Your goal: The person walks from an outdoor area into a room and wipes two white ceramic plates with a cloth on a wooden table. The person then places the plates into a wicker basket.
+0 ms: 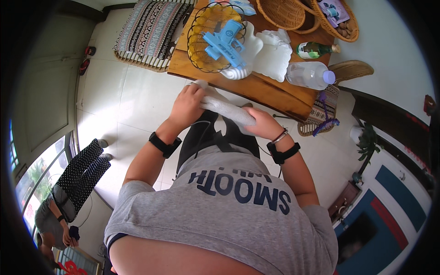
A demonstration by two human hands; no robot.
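A folded white cloth (pixel 225 109) is stretched between my two hands, in front of the near edge of a wooden table (pixel 271 94). My left hand (pixel 187 105) grips its left end, with the fingers bent over it. The right end is in my right hand (pixel 263 123). Beyond the cloth, a blue toy gun (pixel 225 43) lies across a yellow woven basket (pixel 202 25). White scalloped dishes (pixel 273 56) stand beside the basket. Both my wrists wear black bands.
A clear plastic bottle (pixel 306 74) and a green glass bottle (pixel 314 50) lie on the table near wicker baskets (pixel 282 13). Cushioned wicker seats (pixel 147 31) flank the table. Another person (pixel 56 220) stands at the lower left, holding a dark object.
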